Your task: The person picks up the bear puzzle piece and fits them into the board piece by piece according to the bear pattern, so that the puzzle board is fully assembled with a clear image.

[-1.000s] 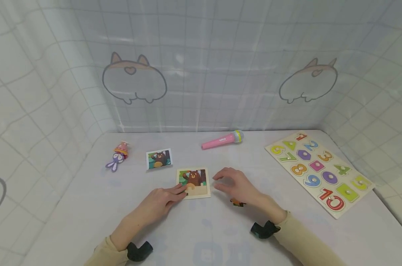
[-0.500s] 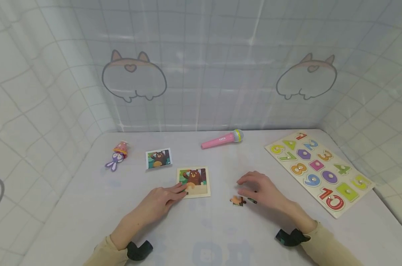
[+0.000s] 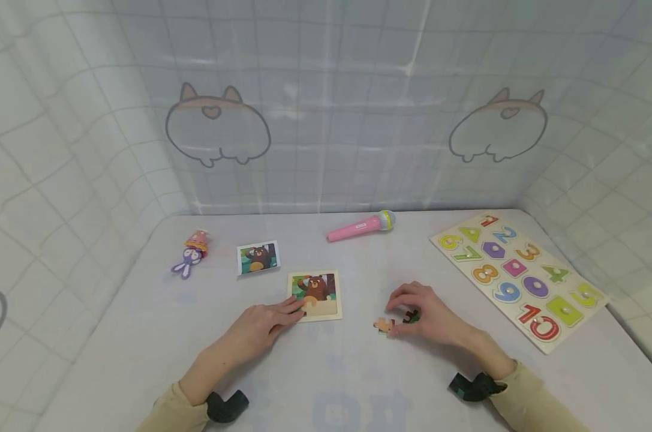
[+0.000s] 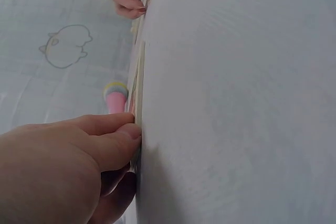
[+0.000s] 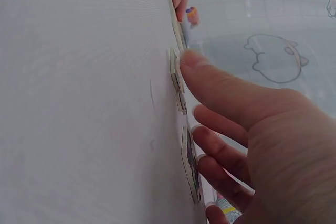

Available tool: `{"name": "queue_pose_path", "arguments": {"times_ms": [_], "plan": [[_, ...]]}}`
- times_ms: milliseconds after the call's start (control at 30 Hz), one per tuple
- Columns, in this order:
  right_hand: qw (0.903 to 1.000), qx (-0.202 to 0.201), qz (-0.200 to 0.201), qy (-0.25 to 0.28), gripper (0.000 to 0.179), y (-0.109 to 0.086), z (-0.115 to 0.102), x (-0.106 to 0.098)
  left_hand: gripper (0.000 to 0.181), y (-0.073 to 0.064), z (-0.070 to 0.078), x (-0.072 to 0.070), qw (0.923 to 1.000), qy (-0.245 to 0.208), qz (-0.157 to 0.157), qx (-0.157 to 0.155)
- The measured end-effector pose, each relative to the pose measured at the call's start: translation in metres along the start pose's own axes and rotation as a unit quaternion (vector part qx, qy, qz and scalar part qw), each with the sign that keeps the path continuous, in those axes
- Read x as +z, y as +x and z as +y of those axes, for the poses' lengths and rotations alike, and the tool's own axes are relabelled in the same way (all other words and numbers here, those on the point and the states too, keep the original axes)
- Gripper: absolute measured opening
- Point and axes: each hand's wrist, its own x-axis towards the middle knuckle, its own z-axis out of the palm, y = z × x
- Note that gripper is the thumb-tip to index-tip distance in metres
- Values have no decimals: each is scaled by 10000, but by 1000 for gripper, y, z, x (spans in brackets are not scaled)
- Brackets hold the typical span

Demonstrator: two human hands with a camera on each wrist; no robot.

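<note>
In the head view my left hand (image 3: 258,330) rests its extended fingers on the lower left of a small wooden bear jigsaw puzzle (image 3: 321,309). The puzzle's upper part shows a brown bear; its lower part is bare wood. My right hand (image 3: 425,312) is bent over two loose jigsaw pieces to the right. Its thumb tip is right at the tan piece (image 3: 382,325), and the fingers arch over a dark green and brown piece (image 3: 411,316), partly hidden. In the right wrist view both the near piece (image 5: 190,166) and the far piece (image 5: 174,72) lie on the table.
A bear picture card (image 3: 258,258) lies behind the puzzle. At the back is a pink toy microphone (image 3: 360,228), and a purple rabbit toy with a pink top (image 3: 191,255) lies left. A number and shape board (image 3: 514,282) lies right. Patterned curtains (image 3: 326,120) enclose the table.
My right hand has moved right, from beside the puzzle to the loose pieces, and its thumb has come down to the tan piece. My left hand stays on the puzzle.
</note>
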Motion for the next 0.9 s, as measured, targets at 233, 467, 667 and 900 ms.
{"name": "queue_pose_path", "arguments": {"times_ms": [233,467,667,900], "plan": [[9996,152,-174,164,29,-1,2,1,35,1,-1,1,9999,-105,16,-108],[9996,205,-156,142,26,-1,3,2,33,1,0,3,9996,-206,87,-145],[9998,87,-132,145,25,-2,3,1,32,1,-1,3,9994,-267,127,-183],[9996,143,-162,167,20,-3,1,1,32,0,-3,4,9992,-291,213,-159]]}}
